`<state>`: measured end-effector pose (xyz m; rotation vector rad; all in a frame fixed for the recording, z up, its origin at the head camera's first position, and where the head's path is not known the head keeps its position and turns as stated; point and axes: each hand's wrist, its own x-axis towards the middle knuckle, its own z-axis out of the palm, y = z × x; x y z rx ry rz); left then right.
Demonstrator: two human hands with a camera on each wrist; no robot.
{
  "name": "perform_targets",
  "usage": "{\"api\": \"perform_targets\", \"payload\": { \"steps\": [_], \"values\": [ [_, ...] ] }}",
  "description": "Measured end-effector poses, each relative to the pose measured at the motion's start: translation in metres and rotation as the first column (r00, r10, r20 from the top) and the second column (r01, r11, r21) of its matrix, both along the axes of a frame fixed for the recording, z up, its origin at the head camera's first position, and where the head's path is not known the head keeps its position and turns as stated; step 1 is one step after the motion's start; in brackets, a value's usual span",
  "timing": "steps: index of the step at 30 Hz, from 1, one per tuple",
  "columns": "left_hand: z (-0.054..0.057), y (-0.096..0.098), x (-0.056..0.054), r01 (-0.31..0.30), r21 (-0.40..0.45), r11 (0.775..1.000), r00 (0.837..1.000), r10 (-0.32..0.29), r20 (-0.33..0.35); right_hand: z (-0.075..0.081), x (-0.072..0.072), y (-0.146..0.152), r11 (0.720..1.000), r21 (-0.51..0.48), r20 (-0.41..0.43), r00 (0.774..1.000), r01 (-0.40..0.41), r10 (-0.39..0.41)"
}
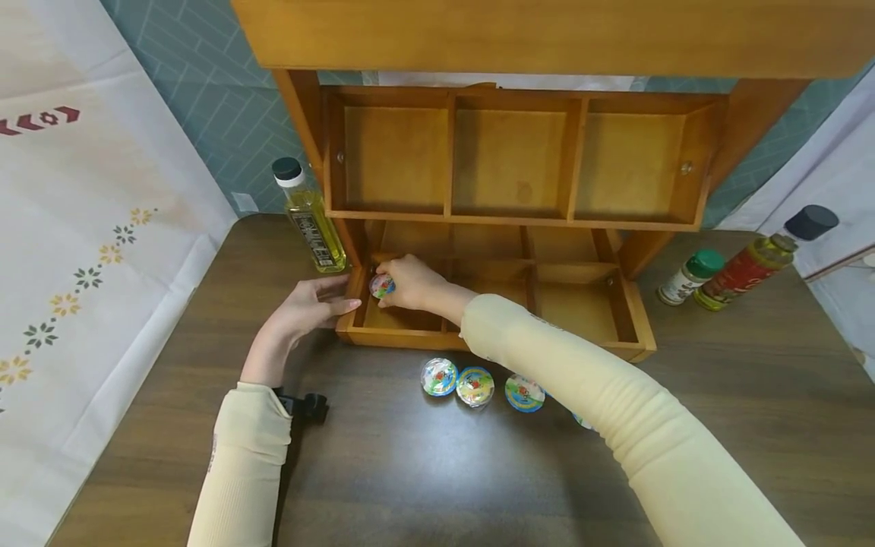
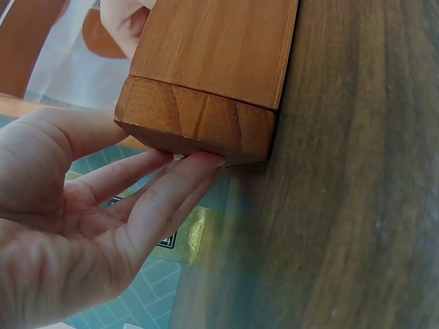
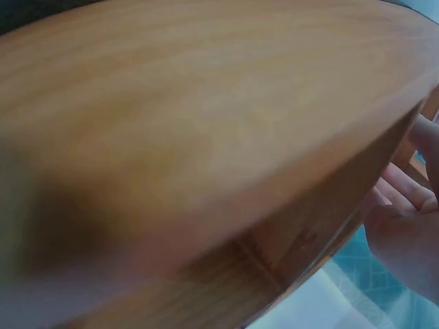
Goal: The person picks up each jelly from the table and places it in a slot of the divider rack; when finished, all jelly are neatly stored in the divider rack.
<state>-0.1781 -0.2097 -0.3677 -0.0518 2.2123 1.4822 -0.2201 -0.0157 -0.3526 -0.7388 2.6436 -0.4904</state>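
In the head view my right hand (image 1: 417, 282) pinches a small foil-lidded cup (image 1: 382, 286) inside the front left compartment of the low wooden organizer (image 1: 495, 348). Its fingertips are partly hidden behind the cup. My left hand (image 1: 309, 309) touches the organizer's left end with extended fingers; the left wrist view shows those fingers (image 2: 171, 185) against the end of the wood. Several similar round cups (image 1: 475, 387) with printed lids stand on the table in front, one partly covered by my right sleeve. Blurred wood fills most of the right wrist view.
Above the organizer is a three-part wooden tray (image 1: 513, 159), under a broad top board (image 1: 547, 38). An oil bottle (image 1: 314, 220) stands at left. A green-capped jar (image 1: 690, 277) and a red-labelled bottle (image 1: 748, 270) stand at right on the brown table (image 1: 410, 486).
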Motion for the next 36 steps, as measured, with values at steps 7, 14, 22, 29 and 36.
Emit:
{"api": "perform_targets", "payload": {
  "steps": [7,14,22,29,36],
  "values": [
    [-0.002,0.001,0.001,0.005,-0.017,1.000,1.000,-0.005,-0.005,0.001,0.002,0.002,1.000,0.011,0.027,1.000,-0.003,0.003],
    [-0.004,0.002,0.001,0.008,-0.014,1.000,1.000,-0.009,-0.020,0.009,0.008,0.017,0.997,-0.016,0.006,0.997,-0.070,0.070],
    [-0.004,-0.002,0.001,0.004,-0.017,1.000,0.999,-0.005,-0.032,0.024,0.030,0.049,0.982,-0.071,0.019,0.984,-0.176,0.177],
    [-0.003,-0.005,0.002,0.010,-0.020,1.000,0.999,-0.011,-0.036,0.029,0.063,0.086,0.965,-0.201,-0.015,0.985,-0.170,0.171],
    [0.001,0.000,0.003,0.028,-0.014,1.000,0.999,-0.029,-0.025,0.030,0.094,0.115,0.926,-0.351,-0.085,0.989,-0.141,0.118]
  ]
}}
